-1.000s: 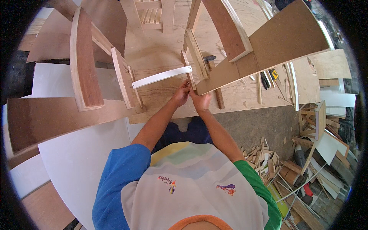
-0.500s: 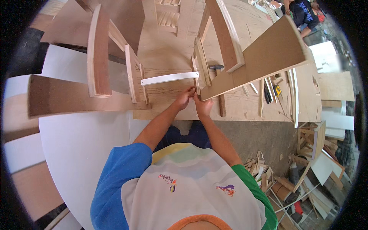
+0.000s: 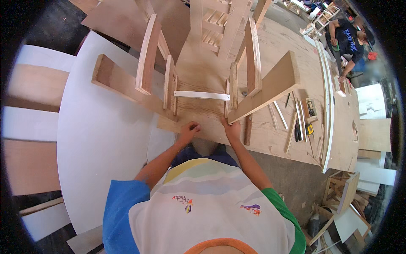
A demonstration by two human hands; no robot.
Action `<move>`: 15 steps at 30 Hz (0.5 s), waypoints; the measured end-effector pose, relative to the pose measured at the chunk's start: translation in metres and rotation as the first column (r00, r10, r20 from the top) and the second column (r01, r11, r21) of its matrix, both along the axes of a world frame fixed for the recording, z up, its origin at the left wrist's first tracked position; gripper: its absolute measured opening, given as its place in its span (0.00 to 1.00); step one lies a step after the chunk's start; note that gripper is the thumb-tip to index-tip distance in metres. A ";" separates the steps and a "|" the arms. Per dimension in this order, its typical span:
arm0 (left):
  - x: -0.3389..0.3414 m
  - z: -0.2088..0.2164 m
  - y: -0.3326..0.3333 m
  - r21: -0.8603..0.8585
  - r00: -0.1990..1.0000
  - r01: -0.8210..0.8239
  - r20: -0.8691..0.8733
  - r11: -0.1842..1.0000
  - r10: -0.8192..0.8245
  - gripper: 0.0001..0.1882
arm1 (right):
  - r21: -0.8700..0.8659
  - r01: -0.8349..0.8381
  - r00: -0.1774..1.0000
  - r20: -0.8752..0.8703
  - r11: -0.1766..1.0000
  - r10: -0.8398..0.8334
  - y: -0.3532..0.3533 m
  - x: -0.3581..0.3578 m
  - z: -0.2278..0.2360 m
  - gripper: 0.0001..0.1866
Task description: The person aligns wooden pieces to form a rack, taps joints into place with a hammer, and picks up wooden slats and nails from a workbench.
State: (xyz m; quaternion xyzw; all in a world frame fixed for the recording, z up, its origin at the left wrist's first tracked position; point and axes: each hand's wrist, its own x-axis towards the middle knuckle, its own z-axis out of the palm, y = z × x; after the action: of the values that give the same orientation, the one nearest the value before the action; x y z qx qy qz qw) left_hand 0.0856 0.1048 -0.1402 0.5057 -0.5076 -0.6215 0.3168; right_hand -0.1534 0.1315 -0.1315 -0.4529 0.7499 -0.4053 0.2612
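A wooden frame stands on the plywood table (image 3: 203,129), its two sides joined at the near end by a white strip (image 3: 202,95). The frame's right panel (image 3: 270,91) slants out to the right, and its left panel (image 3: 127,91) slants out to the left. My right hand (image 3: 231,130) grips the near lower corner of the right panel, with some fingers hidden behind it. Just past the table's near edge, my left hand (image 3: 189,132) is apart from the frame, its fingers curled in; what they hold, if anything, is hidden.
Wooden strips (image 3: 291,133), a yellow tape measure (image 3: 309,128) and a small box (image 3: 311,108) lie on the right of the table. A white board (image 3: 101,139) fills the left side. Scrap wood (image 3: 347,216) is piled at lower right. Another person (image 3: 349,40) works at far right.
My left hand has come away from the right side of the frame, moving left and toward me. My right hand stays by the right panel. The view has shifted, showing more of the table.
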 end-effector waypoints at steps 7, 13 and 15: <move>0.038 0.056 0.028 -0.601 0.745 -0.385 0.245 0.700 0.620 0.27 | -0.023 -0.109 0.993 -0.044 0.994 0.108 0.008 -0.005 0.011 0.26; 0.032 0.071 -0.004 -0.582 0.761 -0.335 0.297 0.741 0.577 0.25 | -0.152 -0.175 0.984 -0.015 0.973 0.175 0.005 -0.018 -0.008 0.22; 0.031 0.068 -0.012 -0.527 0.766 -0.380 0.281 0.760 0.578 0.22 | -0.186 -0.161 0.987 -0.005 0.969 0.163 0.001 -0.016 0.006 0.21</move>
State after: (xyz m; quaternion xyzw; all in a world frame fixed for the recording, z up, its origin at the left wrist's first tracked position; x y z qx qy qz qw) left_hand 0.1165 0.0926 -0.0723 0.6591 -0.5401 -0.2582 0.4552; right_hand -0.1696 0.1328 -0.1255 -0.5329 0.6679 -0.4531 0.2541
